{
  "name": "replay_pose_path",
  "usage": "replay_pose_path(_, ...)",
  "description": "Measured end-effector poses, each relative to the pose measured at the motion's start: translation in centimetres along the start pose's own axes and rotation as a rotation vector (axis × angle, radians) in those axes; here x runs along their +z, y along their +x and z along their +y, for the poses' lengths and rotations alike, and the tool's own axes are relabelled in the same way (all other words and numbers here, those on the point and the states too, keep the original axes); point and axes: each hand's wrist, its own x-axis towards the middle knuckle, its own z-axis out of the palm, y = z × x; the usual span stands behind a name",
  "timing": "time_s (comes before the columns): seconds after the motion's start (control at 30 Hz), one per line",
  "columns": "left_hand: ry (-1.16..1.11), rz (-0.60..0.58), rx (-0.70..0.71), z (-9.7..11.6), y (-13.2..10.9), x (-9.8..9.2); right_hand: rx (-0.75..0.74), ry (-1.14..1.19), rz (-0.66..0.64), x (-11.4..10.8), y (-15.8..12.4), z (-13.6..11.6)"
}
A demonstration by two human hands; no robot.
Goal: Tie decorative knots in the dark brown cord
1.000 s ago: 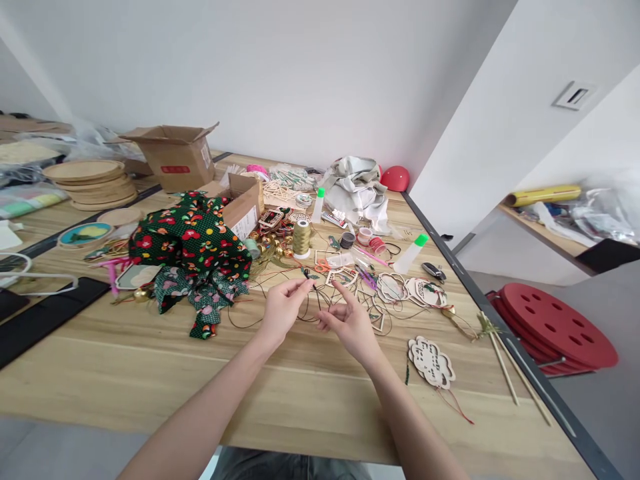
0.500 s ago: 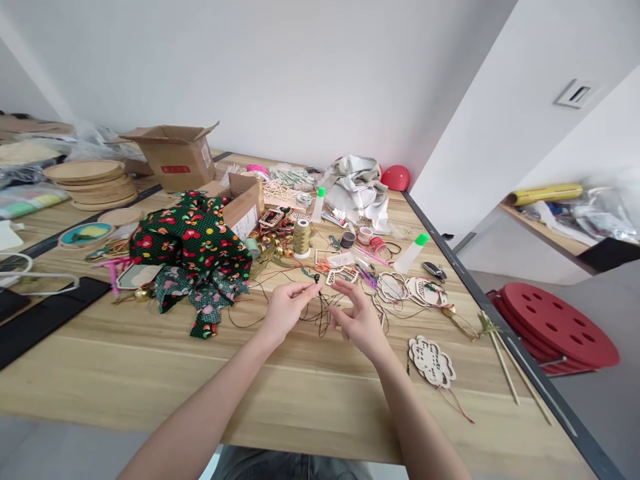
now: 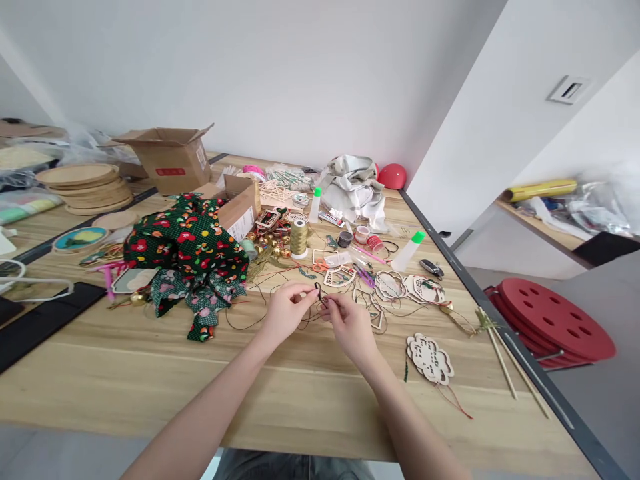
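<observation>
Black cord (image 3: 317, 287) above table (image 3: 300, 400), between 2 hands: left hand (image 3: 289, 308) pinching looped part, right hand (image 3: 349, 323) pinching cord just beside. Loop apparently formed; knotting looks unfinished. Spool (image 3: 299, 239) beyond, slightly left.

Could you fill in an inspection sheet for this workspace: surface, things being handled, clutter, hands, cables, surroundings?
Surface: wooden table, dark edging on the right.
Things handled: thin black cord, looped at the fingertips.
Clutter: patterned cloth, gold thread spool, cardboard boxes, wooden tags.
Hands: left hand and right hand both pinching the cord, close together.
Cables: none certain; white loop at left unclear.
Surroundings: white wall behind, red stools at right.
</observation>
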Motion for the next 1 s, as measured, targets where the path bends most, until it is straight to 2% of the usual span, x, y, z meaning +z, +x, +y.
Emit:
replay_pose_path(0.1, -0.211, -0.145, -0.2, 0.6, -0.2, 0.0, -0.213, -0.375, 0.04, -0.1, -0.4, -0.4)
replay_pose_path(0.17, -0.337, -0.211, -0.31, 1.0, -0.4, 0.0, -0.288, -0.52, 0.058, -0.1, -0.5, -0.5)
replay_pose_path(0.33, -0.529, -0.247, -0.549, 1.3, -0.5, 0.1, -0.36, -0.693, 0.052, -0.1, -0.4, -0.1)
replay_pose_path(0.4, -0.58, -0.256, -0.598, 1.2, -0.4, 0.2, -0.376, -0.706, 0.038, -0.1, -0.4, 0.1)
replay_pose_path(0.47, -0.587, -0.236, -0.577, 1.1, -0.4, 0.3, -0.375, -0.683, 0.033, -0.1, -0.4, 0.0)
replay_pose_path(0.6, -0.502, -0.16, -0.417, 0.8, -0.2, 0.5, -0.309, -0.527, 0.05, -0.1, -0.4, -0.2)
replay_pose_path(0.83, -0.419, -0.086, -0.264, 1.0, -0.2, 0.6, 0.027, 0.069, 0.015, 0.2, -0.3, -0.2)
replay_pose_path(1.0, -0.317, -0.093, -0.212, 1.3, -0.3, 0.4, 0.166, 0.296, -0.021, 0.3, 0.0, -0.4)
